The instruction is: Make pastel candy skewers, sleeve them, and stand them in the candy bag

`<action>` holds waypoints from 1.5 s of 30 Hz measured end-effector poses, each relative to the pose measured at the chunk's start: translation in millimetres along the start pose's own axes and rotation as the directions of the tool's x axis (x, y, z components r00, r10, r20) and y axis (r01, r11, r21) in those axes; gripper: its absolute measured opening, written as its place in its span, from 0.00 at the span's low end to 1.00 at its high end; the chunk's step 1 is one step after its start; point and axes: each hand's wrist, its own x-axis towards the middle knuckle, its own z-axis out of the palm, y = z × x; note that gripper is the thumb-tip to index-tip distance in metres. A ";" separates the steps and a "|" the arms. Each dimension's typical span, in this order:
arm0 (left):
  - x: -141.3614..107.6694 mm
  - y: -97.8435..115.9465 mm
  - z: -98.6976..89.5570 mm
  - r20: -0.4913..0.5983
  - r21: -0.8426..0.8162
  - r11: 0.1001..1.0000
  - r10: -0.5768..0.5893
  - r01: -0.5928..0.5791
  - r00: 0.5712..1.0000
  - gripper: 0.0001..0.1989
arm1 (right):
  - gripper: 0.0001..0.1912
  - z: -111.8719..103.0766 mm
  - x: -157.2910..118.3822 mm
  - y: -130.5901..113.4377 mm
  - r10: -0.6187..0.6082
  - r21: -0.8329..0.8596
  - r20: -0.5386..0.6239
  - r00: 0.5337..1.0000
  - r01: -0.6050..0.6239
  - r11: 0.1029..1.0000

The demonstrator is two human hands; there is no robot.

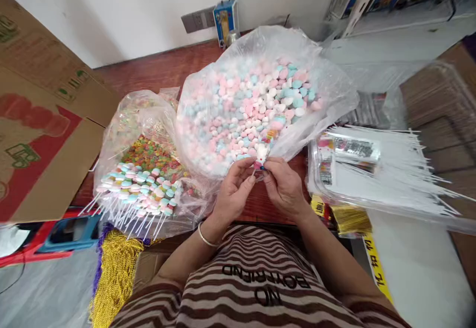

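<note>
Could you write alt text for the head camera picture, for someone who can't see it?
A person's left hand and right hand hold a small candy skewer over a reddish-brown table. Beyond lies a translucent bag of pink, blue and white candies, with piled skewers at left and white sticks at right.

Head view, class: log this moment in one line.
left hand: holding candy skewer | right hand: holding candy skewer | ahead: candy bag

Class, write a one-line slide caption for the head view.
Left hand and right hand hold a candy skewer by a bag of pastel sweets.
</note>
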 end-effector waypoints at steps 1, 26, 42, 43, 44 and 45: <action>3.9 2.4 -1.2 -0.017 -0.047 0.999 -0.027 0.027 0.999 0.16 | 0.12 -3.7 3.9 0.9 -0.065 0.041 0.071 0.995 0.063 0.997; 20.7 -6.6 44.7 -0.242 -0.268 0.963 -0.061 -0.006 0.968 0.19 | 0.16 17.8 -24.7 -32.5 -0.044 -0.473 0.015 0.999 0.046 0.880; 17.6 -12.0 42.2 -0.085 -0.193 0.971 -0.158 0.139 0.984 0.15 | 0.11 -6.4 -22.7 -8.5 -0.075 -0.431 -0.042 0.996 0.049 0.901; 18.0 -12.7 42.9 -0.083 -0.209 0.965 -0.178 0.158 0.981 0.15 | 0.12 -7.5 -23.1 -9.1 -0.087 -0.429 -0.034 0.996 0.065 0.901; 18.0 -13.7 43.8 -0.079 -0.229 0.957 -0.201 0.178 0.976 0.16 | 0.12 -8.0 -24.1 -9.8 -0.094 -0.423 -0.027 0.995 0.074 0.903; 17.7 -14.8 44.5 -0.073 -0.251 0.947 -0.225 0.200 0.972 0.17 | 0.12 -7.8 -25.8 -10.7 -0.093 -0.413 -0.019 0.996 0.076 0.907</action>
